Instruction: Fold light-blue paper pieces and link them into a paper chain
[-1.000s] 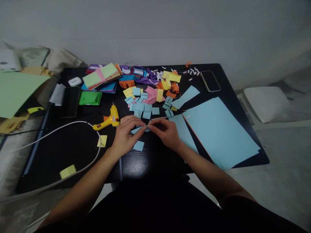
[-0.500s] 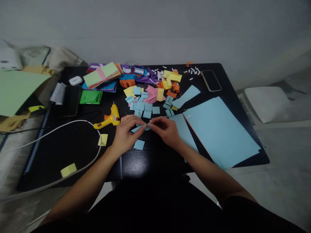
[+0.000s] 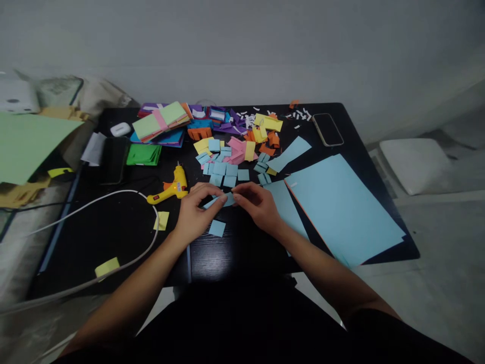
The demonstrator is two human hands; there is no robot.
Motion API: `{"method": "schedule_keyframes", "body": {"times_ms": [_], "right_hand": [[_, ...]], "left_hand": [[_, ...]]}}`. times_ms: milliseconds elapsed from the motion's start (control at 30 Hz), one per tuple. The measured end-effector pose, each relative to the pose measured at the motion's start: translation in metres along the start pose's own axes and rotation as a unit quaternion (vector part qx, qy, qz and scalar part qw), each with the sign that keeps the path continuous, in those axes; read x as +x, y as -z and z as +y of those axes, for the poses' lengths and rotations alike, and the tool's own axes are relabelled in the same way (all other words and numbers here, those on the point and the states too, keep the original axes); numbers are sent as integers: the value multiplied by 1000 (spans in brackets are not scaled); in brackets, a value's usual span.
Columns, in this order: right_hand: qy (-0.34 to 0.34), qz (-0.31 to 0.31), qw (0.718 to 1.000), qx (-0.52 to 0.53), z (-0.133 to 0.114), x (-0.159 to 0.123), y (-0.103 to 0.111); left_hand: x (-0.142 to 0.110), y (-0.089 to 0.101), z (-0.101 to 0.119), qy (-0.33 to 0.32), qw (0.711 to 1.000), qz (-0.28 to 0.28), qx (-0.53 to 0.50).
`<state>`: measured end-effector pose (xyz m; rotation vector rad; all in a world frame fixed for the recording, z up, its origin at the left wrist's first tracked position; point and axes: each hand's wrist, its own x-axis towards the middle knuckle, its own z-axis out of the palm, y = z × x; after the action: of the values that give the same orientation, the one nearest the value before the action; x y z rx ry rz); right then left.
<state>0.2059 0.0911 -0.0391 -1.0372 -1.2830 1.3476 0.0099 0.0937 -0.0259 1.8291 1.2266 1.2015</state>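
Note:
Near the middle of the black table, my left hand is closed on a light blue paper strip, thumb against fingertips. The fingers of my right hand are pinched at the strip's right end; how much paper lies between them is hidden. Just in front of my left hand lies a small blue paper square. Beyond my fingertips are several blue squares and folded pieces, some overlapping pink paper.
A yellow glue gun lies left of my left hand, near a looping white cable. Large blue sheets cover the right side. Phones lie at the back right and left. Stacked coloured paper and white scraps line the back.
My fingertips have parted slightly, and more of the blue strip shows between my hands. The camera view has shifted a little; the other things stay in place.

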Motion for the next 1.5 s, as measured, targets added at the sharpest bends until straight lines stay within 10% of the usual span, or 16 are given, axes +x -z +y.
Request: {"method": "schedule_keyframes", "body": {"times_ms": [400,900,1500], "right_hand": [[-2,18,1000,1,2,0,1],[15,32,999,25,9,2,1],[108,58,981,-151,12,-4,-2]], "left_hand": [[4,6,5,148,986,-41,-62],[-1,13,4,-119,991,-14,60],[1,4,-1,-107,986,-1,125]]}}
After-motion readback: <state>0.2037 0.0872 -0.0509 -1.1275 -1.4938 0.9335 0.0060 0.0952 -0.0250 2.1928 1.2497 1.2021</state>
